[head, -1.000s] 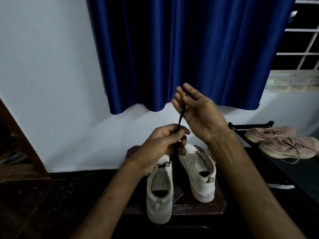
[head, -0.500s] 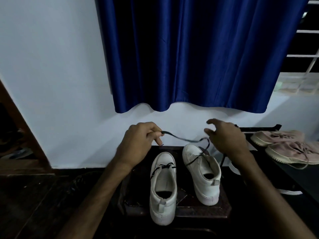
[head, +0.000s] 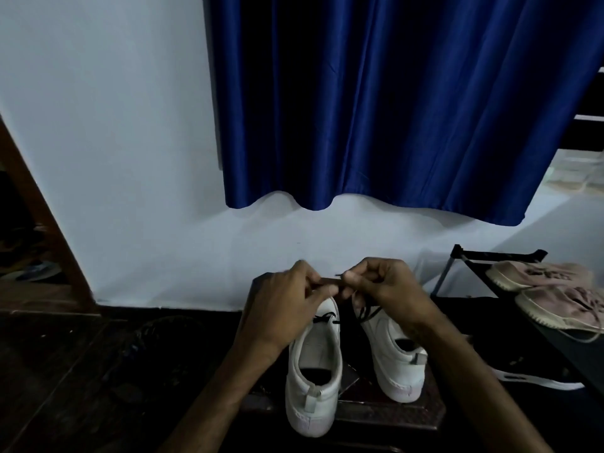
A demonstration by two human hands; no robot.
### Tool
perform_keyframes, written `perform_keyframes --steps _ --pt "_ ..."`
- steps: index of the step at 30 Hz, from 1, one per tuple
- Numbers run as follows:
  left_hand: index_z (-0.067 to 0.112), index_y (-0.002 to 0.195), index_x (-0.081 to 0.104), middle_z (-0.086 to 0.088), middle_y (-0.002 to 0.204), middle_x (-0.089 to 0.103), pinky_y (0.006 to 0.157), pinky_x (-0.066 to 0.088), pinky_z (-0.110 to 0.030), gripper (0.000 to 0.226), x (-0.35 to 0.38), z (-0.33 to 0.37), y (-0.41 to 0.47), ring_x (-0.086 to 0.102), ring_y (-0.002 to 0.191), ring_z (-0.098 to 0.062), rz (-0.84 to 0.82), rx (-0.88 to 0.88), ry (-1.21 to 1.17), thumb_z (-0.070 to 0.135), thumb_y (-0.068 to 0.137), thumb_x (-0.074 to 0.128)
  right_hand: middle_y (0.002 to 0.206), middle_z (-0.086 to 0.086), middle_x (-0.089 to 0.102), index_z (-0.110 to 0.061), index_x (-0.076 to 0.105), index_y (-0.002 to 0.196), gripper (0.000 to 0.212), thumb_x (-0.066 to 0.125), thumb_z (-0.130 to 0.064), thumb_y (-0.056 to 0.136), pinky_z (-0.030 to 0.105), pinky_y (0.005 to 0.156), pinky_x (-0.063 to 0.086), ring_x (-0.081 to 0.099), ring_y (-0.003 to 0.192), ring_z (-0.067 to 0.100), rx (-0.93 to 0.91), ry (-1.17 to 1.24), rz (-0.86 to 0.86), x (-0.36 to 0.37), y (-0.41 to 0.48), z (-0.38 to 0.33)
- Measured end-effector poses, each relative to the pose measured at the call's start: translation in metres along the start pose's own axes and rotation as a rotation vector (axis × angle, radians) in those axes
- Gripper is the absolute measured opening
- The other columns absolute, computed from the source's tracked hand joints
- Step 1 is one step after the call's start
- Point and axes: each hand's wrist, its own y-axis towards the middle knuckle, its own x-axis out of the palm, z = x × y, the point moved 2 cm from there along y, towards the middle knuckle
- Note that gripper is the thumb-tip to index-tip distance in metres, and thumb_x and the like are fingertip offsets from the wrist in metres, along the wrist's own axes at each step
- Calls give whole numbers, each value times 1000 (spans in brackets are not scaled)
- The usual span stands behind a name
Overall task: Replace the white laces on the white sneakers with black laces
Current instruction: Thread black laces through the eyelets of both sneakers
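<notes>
Dark surface [head: 376, 416] holds two shoes [head: 313, 371]. Left hand [head: 287, 302] and right hand [head: 385, 289] pinch the lace [head: 367, 311] above them, maybe to match its ends.

Half a second ago the left hand [head: 287, 302] and right hand [head: 389, 289] were spread wide with the black lace [head: 368, 311] slack between them. They have since come together above the toes of the white sneakers [head: 315, 371]. Both now pinch the lace, fingertips nearly touching. A second ago the right hand was raised high, drawing the lace upward.
</notes>
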Motion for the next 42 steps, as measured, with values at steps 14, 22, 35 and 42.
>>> perform_keyframes --steps 14,22,35,42 --pt "11 79 65 1 71 62 55 34 -26 22 42 -40 -33 59 72 -19 -20 -249 -60 27 90 54 67 -3 69 -9 74 84 13 70 -20 88 15 58 45 58 57 0 -11 -308 -26 29 15 54" --pt "6 73 68 -12 72 70 75 53 -52 32 55 -71 -31 66 74 -25 5 -410 -480 31 69 48 79 -5 74 -19 78 85 15 74 -33 82 27 72 51 64 73 1 67 -334 -34 44 19 89" --pt "29 83 70 0 79 74 81 54 -51 24 56 -65 -36 69 83 -21 17 -374 -518 30 72 49 76 -9 74 -22 78 84 19 71 -40 83 28 72 53 66 73 2 -16 -385 54 56 17 101" --pt "23 92 75 4 87 75 74 58 -43 30 57 -62 -44 71 84 -11 12 -443 -691 32 101 48 71 -8 70 -26 72 75 21 67 -45 80 28 62 49 62 66 3 -113 -630 96 57 15 88"
